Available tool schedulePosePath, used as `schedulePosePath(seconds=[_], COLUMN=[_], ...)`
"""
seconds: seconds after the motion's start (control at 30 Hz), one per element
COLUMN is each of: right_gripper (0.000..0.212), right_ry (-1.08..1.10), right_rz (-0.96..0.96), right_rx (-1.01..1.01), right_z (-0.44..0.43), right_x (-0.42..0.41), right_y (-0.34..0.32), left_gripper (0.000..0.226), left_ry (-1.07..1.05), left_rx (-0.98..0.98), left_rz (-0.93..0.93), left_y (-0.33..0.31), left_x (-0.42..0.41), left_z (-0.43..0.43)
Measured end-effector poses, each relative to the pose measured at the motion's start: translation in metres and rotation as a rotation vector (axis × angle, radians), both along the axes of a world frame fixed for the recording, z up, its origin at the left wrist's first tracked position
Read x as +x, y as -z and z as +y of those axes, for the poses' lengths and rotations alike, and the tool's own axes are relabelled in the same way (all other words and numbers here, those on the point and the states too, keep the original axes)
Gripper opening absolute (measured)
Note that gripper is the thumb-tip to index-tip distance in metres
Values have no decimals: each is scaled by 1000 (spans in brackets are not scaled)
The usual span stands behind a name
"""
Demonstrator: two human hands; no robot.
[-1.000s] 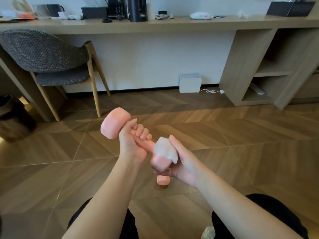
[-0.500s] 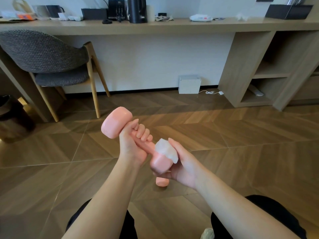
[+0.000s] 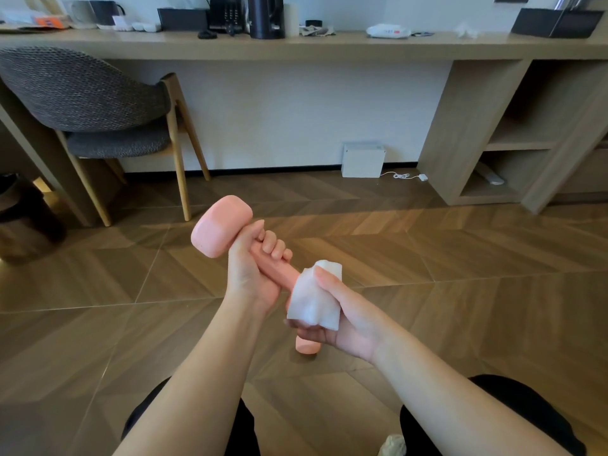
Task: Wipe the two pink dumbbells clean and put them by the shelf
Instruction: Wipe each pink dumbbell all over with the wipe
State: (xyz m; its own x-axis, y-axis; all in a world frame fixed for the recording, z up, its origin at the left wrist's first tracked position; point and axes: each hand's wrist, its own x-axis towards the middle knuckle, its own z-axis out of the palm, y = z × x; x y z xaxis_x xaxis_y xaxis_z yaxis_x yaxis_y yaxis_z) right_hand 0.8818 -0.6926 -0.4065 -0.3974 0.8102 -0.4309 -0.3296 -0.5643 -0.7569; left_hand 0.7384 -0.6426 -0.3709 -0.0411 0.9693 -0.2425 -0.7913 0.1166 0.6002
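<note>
Firmly curled: left hand (image 3: 250,274) round pink dumbbell (image 3: 219,232), right hand (image 3: 350,319) round white wipe (image 3: 315,302) on it.

- Herringbone wood floor (image 3: 427,258) is filling the lower frame.
- Long wooden desk (image 3: 329,49) is running across the top.
- Grey woven chair (image 3: 82,103) is standing upper left, under the desk.
- Open shelf unit (image 3: 516,144) is standing upper right.
- White wall (image 3: 296,120) is showing at centre.

pink dumbbell (image 3: 221,227) tilted in air, far head up-left, near head wrapped in white wipe (image 3: 314,297); second pink dumbbell (image 3: 307,347) on floor (image 3: 460,291) below, mostly hidden.
</note>
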Motion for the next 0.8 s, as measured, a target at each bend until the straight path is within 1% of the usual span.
schedulePosePath(seconds=[0.1, 0.13, 0.2, 0.23, 0.3, 0.37, 0.43, 0.5, 0.53, 0.67, 0.8], right_gripper=[66, 65, 71, 71, 63, 53, 63, 74, 73, 58, 63], right_ry=[123, 159, 180, 177, 172, 154, 106, 76, 85, 132, 147], right_rz=[-77, -116, -184, -188, -165, -114, -102, -135, -151, -154, -133], right_rx=[124, 130, 80, 47, 16, 49, 93, 137, 150, 130, 36], right_z=[6, 8, 9, 9, 9, 8, 6, 4, 4, 7, 11], right_x=[-2, -3, -6, -7, -7, -4, 0, 0, 0, 0, 0], right_y=[4, 6, 9, 11, 14, 12, 11, 11, 11, 7, 9], left_gripper=[29, 28, 30, 32, 35, 36, 36, 35, 35, 34, 36], left_ry=[-23, -32, -52, -58, -56, -49, -44, -41, -38, -8, 40], left_rx=[-60, -74, -89, -89, -83, -83, -86, -87, -86, -70, -49], left_rz=[15, 25, 52, 61, 64, 62, 60, 48, 38, 11, 8], left_y=[1, 3, 6, 7, 7, 5, 4, 4, 4, 3, 3], left_x=[1, 2, 3, 3, 3, 1, -1, -2, -2, -2, 1], left_z=[3, 3, 2, 2, 2, 3, 3, 2, 2, 0, -1])
